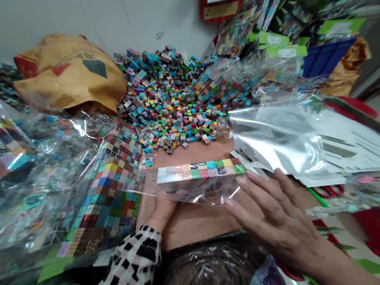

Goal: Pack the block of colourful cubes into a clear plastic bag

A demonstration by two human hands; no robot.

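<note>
A clear plastic bag (204, 195) holds neat rows of small printed cubes (201, 170) in front of me. My left hand (164, 207), below a black-and-white checked cuff, grips the bag at its lower left; the fingers are partly hidden under the bag. Over the right end of the bag, my right hand (274, 215) is open with its fingers spread. Its fingertips are at the bag's edge; whether they press on it I cannot tell. Just behind those fingers lies a metal tool (247, 159), partly covered, whose kind is unclear.
Loose printed cubes (173, 104) are heaped against the wall. Filled clear bags of cubes (109, 181) pile up at left, beside a yellow sack (72, 73). Clear bags and white sheets (338, 146) lie at right, near red-handled scissors (329, 191). A blue bin (328, 57) stands behind.
</note>
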